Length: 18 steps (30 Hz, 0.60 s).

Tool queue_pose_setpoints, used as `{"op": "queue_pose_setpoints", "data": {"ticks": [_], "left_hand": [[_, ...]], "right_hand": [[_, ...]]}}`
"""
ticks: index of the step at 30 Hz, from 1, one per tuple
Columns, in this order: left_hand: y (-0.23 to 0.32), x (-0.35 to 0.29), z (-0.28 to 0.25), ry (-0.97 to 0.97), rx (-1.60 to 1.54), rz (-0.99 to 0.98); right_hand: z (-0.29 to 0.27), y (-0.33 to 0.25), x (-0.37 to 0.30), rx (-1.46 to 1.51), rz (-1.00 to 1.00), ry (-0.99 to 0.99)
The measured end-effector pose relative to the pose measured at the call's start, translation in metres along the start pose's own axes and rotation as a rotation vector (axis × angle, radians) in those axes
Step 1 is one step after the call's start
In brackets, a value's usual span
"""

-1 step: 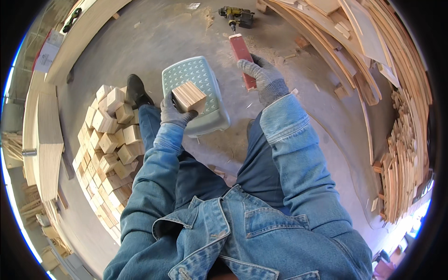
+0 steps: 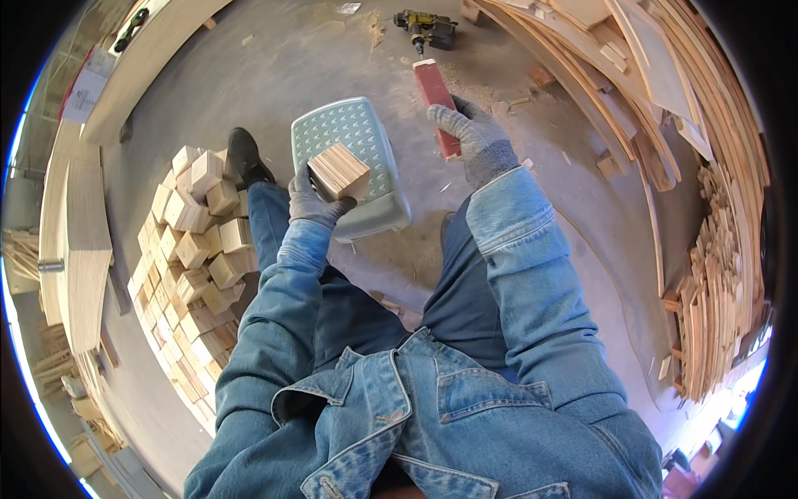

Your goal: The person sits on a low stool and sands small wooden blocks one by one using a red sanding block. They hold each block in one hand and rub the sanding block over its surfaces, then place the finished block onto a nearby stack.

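My left hand [image 2: 314, 202], in a grey glove, grips a squared wooden block [image 2: 338, 170] with a layered, striped face. The block is over the top of a pale green plastic step stool [image 2: 345, 125], tilted; whether it touches the stool I cannot tell. In my gloved right hand [image 2: 475, 137] is a long red-faced bar [image 2: 433, 87] with pale ends, held by its nearer half to the right of the stool. Fingers and thumb close round its sides. The bar and the block are apart.
A large heap of wooden blocks [image 2: 195, 249] lies at my left, beside my shoe [image 2: 248, 154]. Beyond the bar, a yellow and black cordless drill [image 2: 426, 30] rests on the dusty floor. Long boards [image 2: 83, 241] stand far left; stacked wood strips [image 2: 706, 316] line the right.
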<state>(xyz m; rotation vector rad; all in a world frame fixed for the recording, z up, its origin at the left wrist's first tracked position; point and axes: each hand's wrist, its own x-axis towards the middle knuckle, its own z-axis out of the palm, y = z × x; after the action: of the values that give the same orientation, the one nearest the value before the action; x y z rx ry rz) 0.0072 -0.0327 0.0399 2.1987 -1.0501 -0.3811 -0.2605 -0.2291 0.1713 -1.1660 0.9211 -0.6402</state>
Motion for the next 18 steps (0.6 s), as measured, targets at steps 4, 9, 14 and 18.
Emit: {"op": "queue_pose_setpoints", "data": {"ticks": [4,9,14,18], "left_hand": [[-0.013,-0.018,0.000,0.009,-0.139,-0.044],[-0.019,-0.021,-0.004,0.118,-0.181,-0.019],[0.026,-0.021,-0.029,0.147,-0.127,-0.130],[0.071,-0.013,-0.065,-0.056,0.282,-0.193]], "right_hand": [[0.004,0.000,0.000,-0.023,-0.033,0.009],[0.007,0.008,0.008,-0.058,-0.051,0.026],[0.000,0.010,0.013,-0.109,-0.036,-0.034],[0.005,0.006,0.013,-0.158,-0.034,-0.051]]}}
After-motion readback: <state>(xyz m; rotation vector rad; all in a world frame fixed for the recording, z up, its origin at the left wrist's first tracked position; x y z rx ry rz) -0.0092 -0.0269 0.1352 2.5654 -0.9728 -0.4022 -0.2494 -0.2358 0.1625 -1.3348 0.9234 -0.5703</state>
